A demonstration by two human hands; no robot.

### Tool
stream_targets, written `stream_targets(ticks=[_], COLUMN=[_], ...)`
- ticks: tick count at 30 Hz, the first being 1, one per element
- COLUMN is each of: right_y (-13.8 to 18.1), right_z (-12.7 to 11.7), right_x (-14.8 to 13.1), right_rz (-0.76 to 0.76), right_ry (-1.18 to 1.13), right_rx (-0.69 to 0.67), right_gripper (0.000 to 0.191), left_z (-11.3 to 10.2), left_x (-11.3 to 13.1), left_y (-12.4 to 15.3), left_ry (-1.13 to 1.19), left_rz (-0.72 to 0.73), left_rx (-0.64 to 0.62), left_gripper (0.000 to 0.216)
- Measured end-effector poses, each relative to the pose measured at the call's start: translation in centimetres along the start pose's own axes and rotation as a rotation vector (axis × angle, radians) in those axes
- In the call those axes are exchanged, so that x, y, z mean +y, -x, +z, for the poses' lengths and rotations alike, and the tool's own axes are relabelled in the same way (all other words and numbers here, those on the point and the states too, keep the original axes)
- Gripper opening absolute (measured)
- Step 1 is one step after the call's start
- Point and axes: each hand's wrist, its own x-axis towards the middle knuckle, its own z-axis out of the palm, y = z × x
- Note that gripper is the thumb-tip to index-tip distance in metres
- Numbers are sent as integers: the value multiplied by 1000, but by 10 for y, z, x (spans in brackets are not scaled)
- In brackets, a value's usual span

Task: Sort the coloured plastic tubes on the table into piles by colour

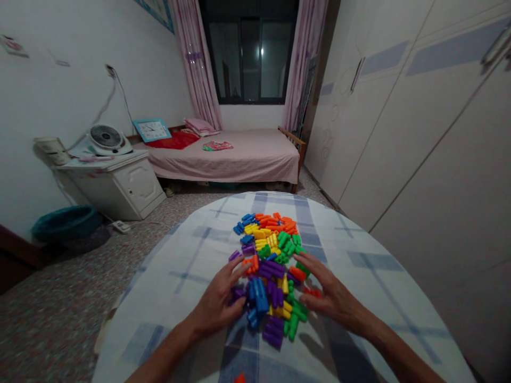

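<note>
A heap of plastic building pieces in several colours lies on the cloth-covered table (167, 319). My left hand (221, 298) is at the heap's left side, fingers apart, its fingertips by an orange piece (250, 264) and a purple piece (238, 292). On the right side, my right hand (329, 290) is also open, curved around the edge beside a red piece (313, 292) and an orange piece (297, 273). Between the hands are blue pieces (258, 296), purple pieces (272, 268) and green pieces (294, 322). Whether the fingertips touch any piece is hard to tell.
Farther back in the heap are yellow pieces (267, 240) and orange pieces (275, 221). One orange piece (240, 378) lies at the near edge of view. Beyond the table stand a bed (255, 157), a white cabinet (139, 183) and a wardrobe (399, 133).
</note>
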Motion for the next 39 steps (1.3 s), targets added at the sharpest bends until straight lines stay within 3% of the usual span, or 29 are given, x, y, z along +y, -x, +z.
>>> stream_targets(ticks=[3,6,9,13,17,22,26,29,32,34,39], right_y=[49,82,78,32,-7,-25,-63,-112,-163,-187,-199], right_z=[20,59,96,117,108,63,17,-1,1,10,32], right_x=[21,33,26,14,18,29,58,91,116,122,106], right_rz=[136,116,-2,-73,-16,-6,87,197,282,282,165], right_ry=[67,171,232,253,206,112,18,24,-41,-71,-151], right_rx=[56,108,191,330,312,243,264,252,193,185,93], right_gripper=[91,107,117,108,85,69,58,64,69,68,57], left_z=[16,45,65,76,76,53,22,7,6,12,33], left_x=[1,-2,-5,-8,-9,-25,-73,-116,-141,-145,-133], left_y=[52,80,67,12,-39,-79,-114,-146,-174,-189,-202], left_ry=[-20,-86,-133,-162,-171,-171,-163,-121,-44,-5,104], left_rz=[-75,-95,-113,-105,-117,-114,-155,-249,-249,-252,-236], left_rx=[-48,6,59,168,272,337,425,342,185,154,168], left_gripper=[102,115,114,91,67,53,50,49,44,45,52])
